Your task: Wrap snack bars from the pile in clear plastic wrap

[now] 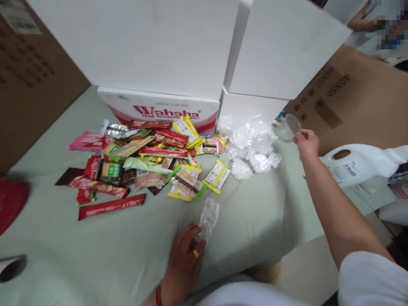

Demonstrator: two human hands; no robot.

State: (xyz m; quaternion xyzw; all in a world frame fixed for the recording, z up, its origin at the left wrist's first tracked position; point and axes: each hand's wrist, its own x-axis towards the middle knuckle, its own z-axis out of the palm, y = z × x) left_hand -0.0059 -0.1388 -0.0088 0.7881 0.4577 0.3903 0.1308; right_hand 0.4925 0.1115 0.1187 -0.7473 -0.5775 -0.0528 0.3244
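Note:
Near the front of the cloth-covered table (153,229), my left hand (185,257) has its fingers closed on the end of a crumpled clear plastic bag (210,214). My right hand (308,144) reaches far out to the right and pinches the rim of a thin, round clear plastic lid (292,124). Just behind that lid is a clear container (283,132), partly hidden. Left of my right hand lies a pile of crumpled clear plastic bags (251,138). Beyond my left hand spreads a heap of wrapped snacks (149,148), with a yellow packet (217,176) at its right edge.
White boxes (165,46) stand along the back, one lettered Wahaha (165,111). Brown cardboard (366,97) leans at the right; a white jug (360,163) lies before it. A red object (11,202) sits at the left edge. Part of another person's arm (361,21) shows top right.

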